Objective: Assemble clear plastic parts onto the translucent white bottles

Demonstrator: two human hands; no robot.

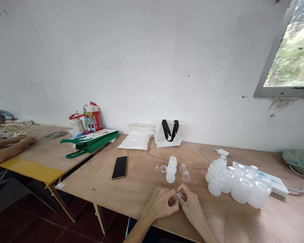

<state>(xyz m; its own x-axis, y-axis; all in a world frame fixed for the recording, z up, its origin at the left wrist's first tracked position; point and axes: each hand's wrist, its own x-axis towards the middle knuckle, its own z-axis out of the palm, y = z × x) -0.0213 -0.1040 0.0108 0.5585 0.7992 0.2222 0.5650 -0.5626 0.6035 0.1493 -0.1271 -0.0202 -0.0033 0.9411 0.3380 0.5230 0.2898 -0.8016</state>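
Note:
My left hand [159, 204] and my right hand [191, 206] meet at the front edge of the plywood table [147, 189]. Their fingers pinch a small transparent silicone piece [179, 196], partly hidden by my fingertips. Just beyond them stands a stack of frosted plastic bottle parts [170, 172]. Small transparent cups [185, 176] and a little ring-like cup [163, 168] lie on either side of it. To the right of my right hand sits a large cluster of frosted white bottles [236, 184].
A black smartphone [119, 167] lies to the left. Behind the bottles are a white device with a cable [260, 177], a white pouch [135, 140] and a white bag with black handles [168, 133]. A co-worker's forearms [11, 146] rest on the adjoining table, beyond a green bag [88, 143].

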